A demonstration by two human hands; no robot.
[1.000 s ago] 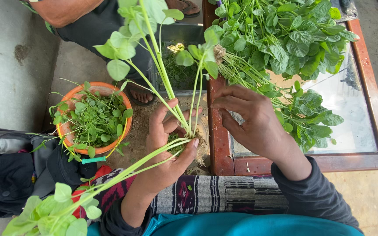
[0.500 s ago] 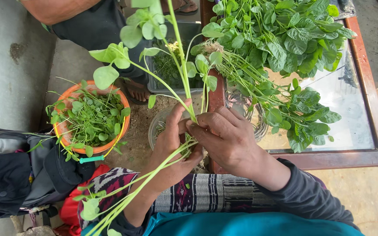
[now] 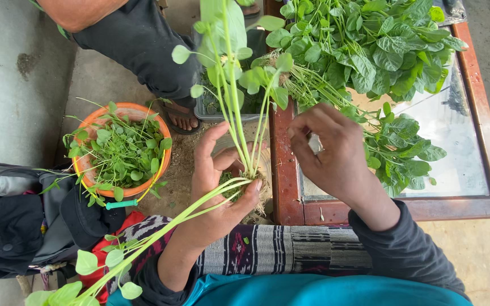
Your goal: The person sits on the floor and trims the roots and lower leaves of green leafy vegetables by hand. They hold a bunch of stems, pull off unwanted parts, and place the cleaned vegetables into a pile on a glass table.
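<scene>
The left hand point(image 3: 219, 187) grips a bunch of leafy green stalks point(image 3: 236, 107) near their roots, holding them upright, while another stalk trails down toward the near left. The right hand point(image 3: 330, 150) hovers just beside them, fingers loosely curled, holding nothing visible. Far right, a heap of greens point(image 3: 370, 51) covers the glass-topped table point(image 3: 460, 130); left stands an orange bowl point(image 3: 163, 127).

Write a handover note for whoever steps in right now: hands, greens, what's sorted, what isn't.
Left hand: closed round a bunch of stems at the root end, leaves up, some stems trailing toward the lap.
Right hand: above the table edge, fingers curled; whether it pinches anything is unclear.
Unsorted pile of greens lies on the table.
Orange bowl on the floor at left holds picked leaves.
Done: some greens in the bowl. Left: the held bunch and the pile.
</scene>
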